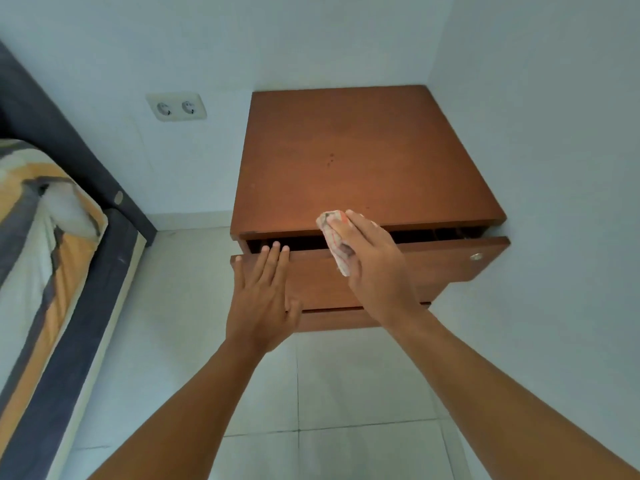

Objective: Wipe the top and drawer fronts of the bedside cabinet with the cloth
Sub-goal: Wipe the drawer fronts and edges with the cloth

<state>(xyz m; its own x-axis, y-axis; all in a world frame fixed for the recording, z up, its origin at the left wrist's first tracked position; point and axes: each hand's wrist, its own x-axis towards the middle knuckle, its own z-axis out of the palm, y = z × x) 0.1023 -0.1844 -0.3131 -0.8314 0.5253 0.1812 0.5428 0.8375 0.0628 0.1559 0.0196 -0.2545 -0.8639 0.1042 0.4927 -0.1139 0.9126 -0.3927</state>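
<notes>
While left grip point(263, 299) rests flat on drawer front point(436, 268), right grip point(377, 271) clutching cloth point(333, 233)

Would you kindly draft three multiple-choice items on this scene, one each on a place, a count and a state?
1. Where is the white patterned cloth? A) at the front edge of the brown wooden bedside cabinet top B) draped over a chair C) in a bucket
2. How many sockets has the white wall outlet? A) one B) two C) four
3. The cabinet's top drawer is: A) fully shut B) slightly open C) removed
Answers: A, the right hand holds it there; B, two round sockets sit side by side; B, a dark gap shows behind its front.
</notes>
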